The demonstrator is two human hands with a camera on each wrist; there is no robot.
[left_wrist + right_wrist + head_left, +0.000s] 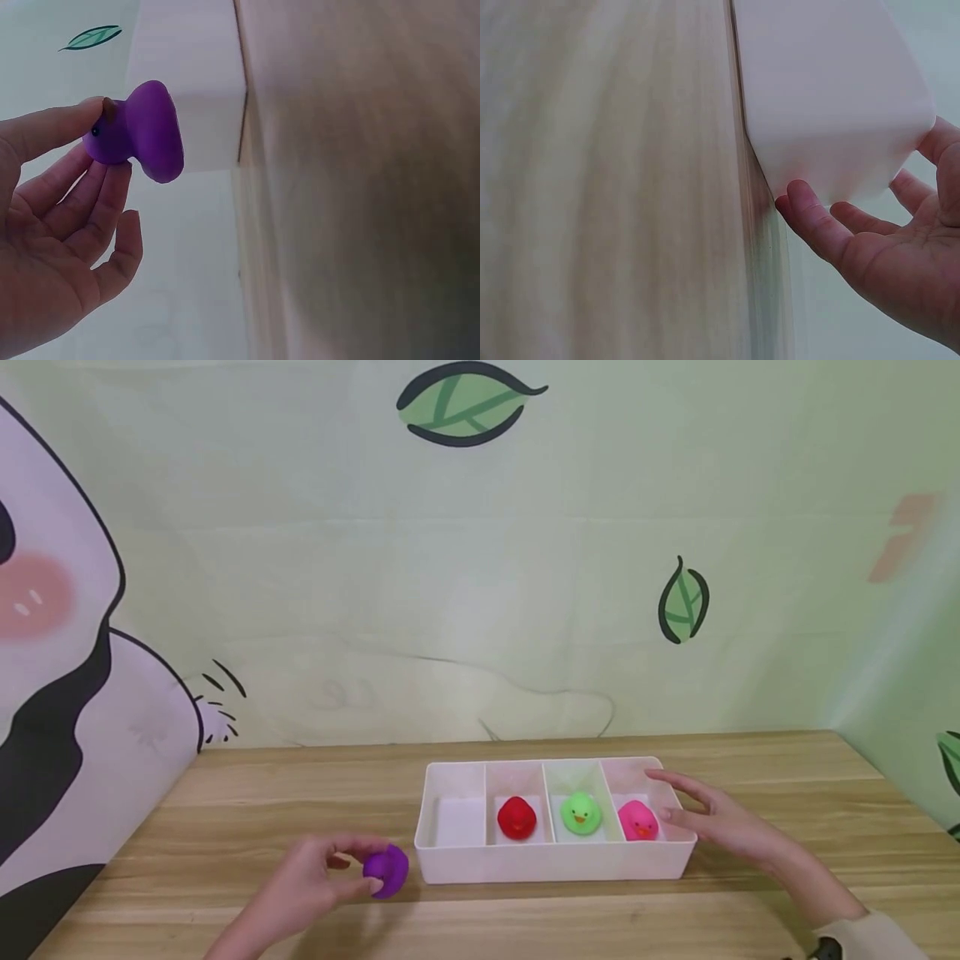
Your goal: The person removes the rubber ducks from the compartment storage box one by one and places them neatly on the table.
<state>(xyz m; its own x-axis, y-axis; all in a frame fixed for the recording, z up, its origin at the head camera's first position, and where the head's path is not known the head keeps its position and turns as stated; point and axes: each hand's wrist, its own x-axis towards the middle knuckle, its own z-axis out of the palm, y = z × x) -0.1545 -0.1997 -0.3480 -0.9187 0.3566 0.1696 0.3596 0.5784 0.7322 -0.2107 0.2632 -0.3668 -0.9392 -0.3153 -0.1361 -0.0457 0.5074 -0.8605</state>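
My left hand (318,872) pinches a purple rubber duck (389,871) between thumb and fingers, just left of a white divided box (551,863). In the left wrist view the purple duck (154,133) is tipped sideways, its flat base facing away from the palm. At the box's other end is my right hand (723,822), its thumb and a finger over the rim. Its other fingers (817,225) lie against the outer end wall in the right wrist view. A red duck (517,818), a green duck (581,813) and a pink duck (638,821) each sit in their own compartment; the leftmost compartment holds nothing.
The box stands on a wood-grain table (300,793). Behind the table rises a pale green wall covering (480,568) with printed leaves and a large cartoon animal (67,693) at the left. Another wall panel (907,693) borders the table at the right.
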